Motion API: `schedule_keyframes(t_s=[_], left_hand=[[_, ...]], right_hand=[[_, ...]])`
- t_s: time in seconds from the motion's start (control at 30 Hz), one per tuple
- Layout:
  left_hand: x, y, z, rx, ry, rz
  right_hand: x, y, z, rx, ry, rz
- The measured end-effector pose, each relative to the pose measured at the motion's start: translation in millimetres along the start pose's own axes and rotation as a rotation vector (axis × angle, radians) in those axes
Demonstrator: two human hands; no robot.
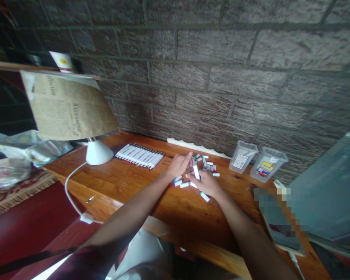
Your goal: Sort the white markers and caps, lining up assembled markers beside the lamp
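My right hand (207, 182) has its thumb and fingers closed round a short white marker (196, 172), which stands tilted with a greyish upper end. Close beside it, my left hand (178, 166) has its thumb stretched toward the marker's upper end and its other fingers curled. Whether those fingers touch the marker or hold something else, I cannot make out. Around and beneath both hands lie several short white pieces with coloured ends (204, 196), resembling marker caps or stubby markers. Left of my hands, white markers with dark ends (140, 156) lie side by side in a slanted row.
Two clear plastic containers (242, 156) with labels stand at the back right of the wooden desk (175, 212). A lamp with a newsprint shade (72, 109) stands at the left, its white cord hanging over the edge. A blurred-out tablet-like object (280, 221) lies at right. Behind rises a brick wall.
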State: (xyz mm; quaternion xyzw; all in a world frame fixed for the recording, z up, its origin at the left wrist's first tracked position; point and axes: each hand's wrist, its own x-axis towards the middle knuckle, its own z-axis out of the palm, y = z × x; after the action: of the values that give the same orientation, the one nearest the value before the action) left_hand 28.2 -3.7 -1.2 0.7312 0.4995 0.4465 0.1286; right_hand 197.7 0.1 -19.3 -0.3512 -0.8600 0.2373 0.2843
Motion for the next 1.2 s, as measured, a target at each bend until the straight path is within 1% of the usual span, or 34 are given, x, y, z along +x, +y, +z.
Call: schedule_keyframes(t_s=[0.33,0.47,0.7,1.0,1.2], left_hand=[[-0.4,0.4,1.3,-0.002,0.023,-0.005],[-0.2,1.1,1.3,0.02,0.016,0.004],[1.0,-2.2,5.0,0.028,0.018,0.007],[0.7,2.5,5.4,0.042,0.007,-0.006],[-0.3,3.0,6.0,0.039,-0.026,-0.009]], right_hand=[[-0.5,1.3,-0.1,0.01,-0.006,0.023],[-0.3,1.6,-0.7,0.007,-0.033,0.047],[-0.9,-0.2,-2.1,0.006,-0.037,0.05],[-1.1,-1.5,-2.9,0.003,-0.034,0.047],[-1.0,-0.6,-2.4,-0.018,-0.024,0.031]])
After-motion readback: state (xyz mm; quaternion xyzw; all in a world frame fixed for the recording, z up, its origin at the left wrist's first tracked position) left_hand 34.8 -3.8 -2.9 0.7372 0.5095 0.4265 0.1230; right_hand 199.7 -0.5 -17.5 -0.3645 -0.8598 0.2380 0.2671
